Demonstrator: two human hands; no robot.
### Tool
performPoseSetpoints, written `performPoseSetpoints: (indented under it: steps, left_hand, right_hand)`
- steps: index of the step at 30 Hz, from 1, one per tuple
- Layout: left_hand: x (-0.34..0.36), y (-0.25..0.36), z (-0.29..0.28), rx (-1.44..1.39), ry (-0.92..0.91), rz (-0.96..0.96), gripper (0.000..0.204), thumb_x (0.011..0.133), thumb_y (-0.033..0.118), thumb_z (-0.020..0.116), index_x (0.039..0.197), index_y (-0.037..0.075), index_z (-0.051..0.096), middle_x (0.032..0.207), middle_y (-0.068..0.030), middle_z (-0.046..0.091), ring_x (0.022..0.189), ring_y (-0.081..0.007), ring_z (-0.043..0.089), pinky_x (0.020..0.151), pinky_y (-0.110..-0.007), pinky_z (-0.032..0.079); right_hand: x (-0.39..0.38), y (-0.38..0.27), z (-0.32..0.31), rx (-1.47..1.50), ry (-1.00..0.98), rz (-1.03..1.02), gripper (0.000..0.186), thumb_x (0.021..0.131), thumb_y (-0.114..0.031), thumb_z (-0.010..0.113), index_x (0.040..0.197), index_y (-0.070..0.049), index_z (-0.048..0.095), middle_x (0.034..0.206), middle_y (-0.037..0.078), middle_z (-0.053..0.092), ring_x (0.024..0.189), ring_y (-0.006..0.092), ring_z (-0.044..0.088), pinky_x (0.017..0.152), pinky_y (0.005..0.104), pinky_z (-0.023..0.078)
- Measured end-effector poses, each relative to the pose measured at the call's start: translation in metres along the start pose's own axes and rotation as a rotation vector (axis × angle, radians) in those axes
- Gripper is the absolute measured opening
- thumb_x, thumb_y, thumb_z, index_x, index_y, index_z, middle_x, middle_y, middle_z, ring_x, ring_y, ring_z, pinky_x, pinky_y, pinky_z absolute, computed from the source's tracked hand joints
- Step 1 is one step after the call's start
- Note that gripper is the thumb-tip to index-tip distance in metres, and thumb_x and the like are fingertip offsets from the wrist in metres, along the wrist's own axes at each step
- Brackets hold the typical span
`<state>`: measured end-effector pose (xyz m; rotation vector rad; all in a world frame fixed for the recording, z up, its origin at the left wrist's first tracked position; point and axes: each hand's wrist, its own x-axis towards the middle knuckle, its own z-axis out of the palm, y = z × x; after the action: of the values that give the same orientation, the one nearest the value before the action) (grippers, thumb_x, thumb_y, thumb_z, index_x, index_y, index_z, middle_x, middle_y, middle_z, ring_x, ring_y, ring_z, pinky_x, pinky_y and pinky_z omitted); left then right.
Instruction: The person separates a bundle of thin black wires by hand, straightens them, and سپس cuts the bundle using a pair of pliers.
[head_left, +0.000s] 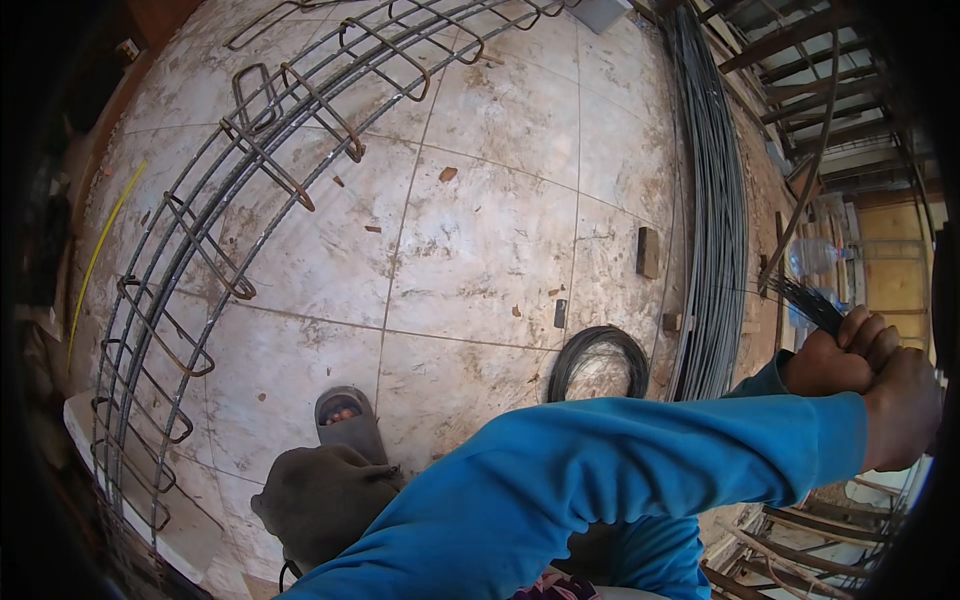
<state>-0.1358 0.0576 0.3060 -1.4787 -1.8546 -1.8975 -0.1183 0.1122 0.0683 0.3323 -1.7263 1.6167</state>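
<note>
Both my arms, in blue sleeves, reach to the far right. My left hand (pixel 903 408) and my right hand (pixel 822 366) are closed and pressed together around a bundle of thin dark tie wire (pixel 808 303). The loose wire ends fan out beyond my fists toward the upper left. My fingers partly overlap, so the gripped part of the bundle is hidden. My left forearm crosses over the right one and covers most of it.
A long rebar cage (pixel 215 215) with bent stirrups curves along the left. Long thin steel rods (pixel 712 215) lie at right, near a coil of wire (pixel 562 372) and a small wooden block (pixel 648 252). My sandalled foot (pixel 350 425) stands on the dirty tiled floor (pixel 480 250).
</note>
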Motion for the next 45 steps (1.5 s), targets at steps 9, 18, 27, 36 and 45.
performPoseSetpoints:
  steps: [9, 18, 27, 36, 45]
  left_hand:
    - [-0.062, -0.252, 0.019, 0.116, 0.244, -0.482, 0.031, 0.085, 0.028, 0.049, 0.087, 0.005, 0.069, 0.089, -0.016, 0.068, 0.087, -0.0266, 0.066, 0.075, -0.04, 0.051]
    - [-0.349, -0.38, 0.088, -0.013, -0.279, -1.379, 0.049, 0.097, 0.034, 0.038, 0.126, -0.004, 0.049, 0.125, -0.0281, 0.052, 0.119, -0.0411, 0.049, 0.095, -0.044, 0.046]
    - [-0.341, -0.345, 0.062, -1.044, 0.577, -1.457, 0.029, 0.097, 0.033, 0.047, 0.088, 0.006, 0.053, 0.072, -0.0035, 0.051, 0.054, -0.0161, 0.046, 0.045, -0.034, 0.039]
    - [-0.223, -0.288, 0.051, -0.514, 0.342, -1.324, 0.056, 0.092, 0.052, 0.046, 0.078, -0.001, 0.055, 0.058, -0.0103, 0.053, 0.054, -0.0228, 0.054, 0.045, -0.038, 0.042]
    - [-0.337, -0.32, 0.006, -1.285, 0.488, -1.158, 0.047, 0.092, 0.056, 0.046, 0.067, 0.018, 0.035, 0.049, 0.005, 0.025, 0.038, -0.0071, 0.021, 0.035, -0.024, 0.015]
  right_hand:
    - [-0.106, 0.131, -0.016, -0.259, 0.065, 0.538, 0.043, 0.097, -0.041, 0.043, 0.11, -0.001, 0.054, 0.094, 0.01, 0.063, 0.079, 0.0209, 0.061, 0.066, 0.0332, 0.051]
    - [-0.248, 0.177, -0.018, -0.22, -0.036, 1.415, 0.043, 0.096, -0.043, 0.044, 0.109, -0.003, 0.053, 0.092, 0.009, 0.063, 0.076, 0.0226, 0.062, 0.064, 0.0345, 0.051]
    - [-0.209, 0.11, -0.001, 0.19, 0.095, 1.668, 0.046, 0.095, -0.055, 0.039, 0.084, -0.012, 0.051, 0.066, -0.001, 0.053, 0.051, 0.0117, 0.049, 0.039, 0.0262, 0.035]
    - [-0.165, 0.073, 0.031, -0.389, 0.149, 0.756, 0.042, 0.103, -0.031, 0.029, 0.096, 0.002, 0.054, 0.087, 0.009, 0.061, 0.079, 0.0152, 0.058, 0.072, 0.0293, 0.047]
    - [-0.156, 0.109, -0.021, 0.029, -0.448, 1.391, 0.05, 0.097, -0.039, 0.041, 0.128, -0.001, 0.048, 0.127, 0.016, 0.052, 0.118, 0.0267, 0.049, 0.096, 0.0372, 0.04]
